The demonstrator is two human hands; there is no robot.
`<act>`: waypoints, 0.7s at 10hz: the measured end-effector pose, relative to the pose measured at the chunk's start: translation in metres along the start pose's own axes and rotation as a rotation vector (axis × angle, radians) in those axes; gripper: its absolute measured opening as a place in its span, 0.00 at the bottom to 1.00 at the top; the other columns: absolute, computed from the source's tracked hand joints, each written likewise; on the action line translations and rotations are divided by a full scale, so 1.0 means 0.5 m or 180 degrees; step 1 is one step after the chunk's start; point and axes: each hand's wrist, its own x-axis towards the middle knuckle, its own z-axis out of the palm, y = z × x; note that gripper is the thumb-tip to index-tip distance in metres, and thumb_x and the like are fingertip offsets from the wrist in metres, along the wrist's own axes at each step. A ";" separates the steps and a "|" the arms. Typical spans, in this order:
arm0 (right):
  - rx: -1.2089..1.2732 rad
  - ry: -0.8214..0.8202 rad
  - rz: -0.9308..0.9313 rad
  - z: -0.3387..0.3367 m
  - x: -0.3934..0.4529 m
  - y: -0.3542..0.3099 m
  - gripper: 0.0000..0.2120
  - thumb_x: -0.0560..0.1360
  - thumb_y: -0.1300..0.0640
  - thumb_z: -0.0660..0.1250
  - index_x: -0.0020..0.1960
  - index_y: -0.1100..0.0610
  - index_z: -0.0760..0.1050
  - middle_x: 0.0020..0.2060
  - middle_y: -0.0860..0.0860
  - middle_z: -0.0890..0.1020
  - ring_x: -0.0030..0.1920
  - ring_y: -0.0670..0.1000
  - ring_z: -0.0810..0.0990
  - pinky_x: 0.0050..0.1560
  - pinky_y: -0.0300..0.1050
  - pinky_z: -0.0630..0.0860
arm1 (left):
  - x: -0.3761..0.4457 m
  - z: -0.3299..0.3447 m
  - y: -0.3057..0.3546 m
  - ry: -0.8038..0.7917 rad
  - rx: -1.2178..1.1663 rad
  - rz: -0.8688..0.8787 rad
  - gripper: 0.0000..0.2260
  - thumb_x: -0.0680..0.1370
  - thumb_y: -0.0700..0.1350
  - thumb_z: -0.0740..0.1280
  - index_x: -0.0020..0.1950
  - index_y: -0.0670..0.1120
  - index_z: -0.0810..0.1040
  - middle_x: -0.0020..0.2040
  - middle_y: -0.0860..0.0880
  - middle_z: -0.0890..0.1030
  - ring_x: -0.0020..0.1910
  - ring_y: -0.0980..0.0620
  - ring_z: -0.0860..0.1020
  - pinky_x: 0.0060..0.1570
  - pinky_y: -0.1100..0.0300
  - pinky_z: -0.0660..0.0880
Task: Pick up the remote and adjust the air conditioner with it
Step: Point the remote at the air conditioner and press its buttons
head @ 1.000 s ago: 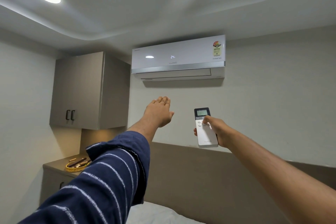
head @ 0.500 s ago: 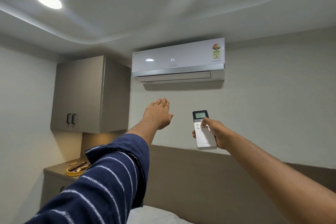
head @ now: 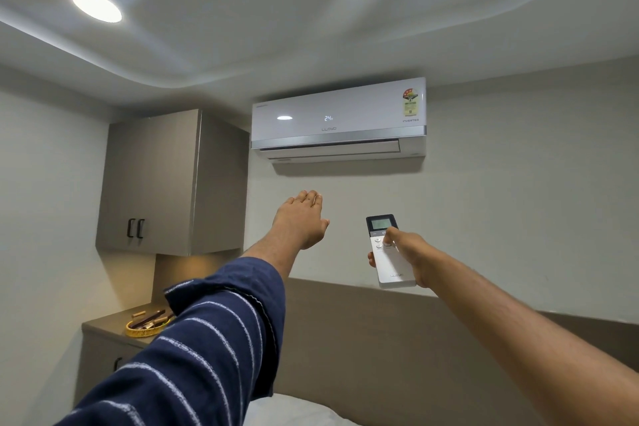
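A white split air conditioner (head: 339,121) hangs high on the wall, its front display reading 24. My right hand (head: 411,256) holds a slim white remote (head: 387,263) upright, pointed at the unit, with my thumb pressed on the buttons just under its small lit screen. My left hand (head: 301,221) is stretched out flat toward the wall below the unit's left end, fingers together and holding nothing. A dark blue striped sleeve covers my left upper arm.
A grey wall cabinet (head: 166,183) with two dark handles hangs left of the air conditioner. Below it, a side cabinet carries a yellow tray (head: 147,327) with small items. A brown headboard (head: 363,339) runs along the wall, with a white pillow (head: 290,411) at the bottom.
The view has dropped slightly, so the unit and cabinet sit lower in frame. Both arms stay raised; my thumb has shifted a little on the remote's buttons. The display still reads 24.
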 end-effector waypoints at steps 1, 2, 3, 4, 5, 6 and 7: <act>0.0028 -0.0044 -0.0019 0.003 -0.005 -0.001 0.07 0.73 0.61 0.56 0.46 0.59 0.72 0.26 0.57 0.84 0.28 0.54 0.83 0.35 0.42 0.78 | -0.001 -0.001 -0.002 0.0018 -0.0004 -0.0010 0.29 0.83 0.53 0.46 0.80 0.41 0.45 0.81 0.44 0.47 0.80 0.47 0.47 0.78 0.51 0.48; 0.0068 -0.0092 -0.0026 0.004 -0.014 -0.002 0.08 0.73 0.61 0.56 0.49 0.59 0.72 0.28 0.57 0.84 0.31 0.55 0.83 0.33 0.42 0.79 | -0.005 -0.001 -0.001 0.0003 0.0015 -0.0014 0.29 0.83 0.53 0.46 0.80 0.41 0.45 0.81 0.45 0.47 0.80 0.47 0.47 0.78 0.51 0.48; 0.0102 -0.0099 -0.0051 0.002 -0.019 -0.003 0.08 0.73 0.62 0.56 0.50 0.59 0.71 0.31 0.59 0.84 0.33 0.56 0.83 0.34 0.43 0.78 | -0.009 0.000 0.000 -0.0019 0.0028 0.0008 0.29 0.83 0.53 0.46 0.80 0.41 0.45 0.81 0.45 0.47 0.80 0.47 0.47 0.78 0.51 0.48; 0.0120 -0.0079 -0.0089 0.001 -0.024 -0.003 0.08 0.73 0.63 0.55 0.50 0.60 0.70 0.36 0.61 0.82 0.35 0.57 0.82 0.36 0.44 0.77 | -0.013 0.000 0.001 -0.0006 0.0005 0.0009 0.29 0.83 0.53 0.46 0.80 0.41 0.45 0.81 0.44 0.47 0.80 0.47 0.47 0.78 0.51 0.49; 0.0099 -0.0067 -0.0078 0.000 -0.030 -0.004 0.07 0.74 0.63 0.55 0.49 0.60 0.71 0.36 0.60 0.82 0.34 0.57 0.82 0.34 0.43 0.77 | -0.015 -0.001 0.001 -0.0009 -0.0002 0.0003 0.29 0.83 0.53 0.46 0.80 0.41 0.45 0.81 0.44 0.47 0.80 0.47 0.47 0.78 0.51 0.49; 0.0042 -0.0053 -0.0038 -0.003 -0.035 -0.006 0.07 0.74 0.62 0.55 0.47 0.60 0.71 0.34 0.60 0.83 0.33 0.56 0.82 0.34 0.43 0.77 | -0.017 -0.005 0.002 -0.0004 -0.0007 0.0002 0.29 0.83 0.53 0.46 0.80 0.41 0.45 0.81 0.44 0.47 0.80 0.47 0.47 0.78 0.51 0.48; 0.0027 -0.0023 -0.0042 -0.005 -0.033 -0.009 0.07 0.74 0.62 0.55 0.47 0.60 0.72 0.31 0.59 0.83 0.33 0.56 0.82 0.34 0.43 0.77 | -0.016 -0.009 0.004 0.0012 -0.0017 0.0009 0.29 0.83 0.53 0.46 0.80 0.41 0.45 0.81 0.44 0.47 0.80 0.47 0.47 0.78 0.51 0.48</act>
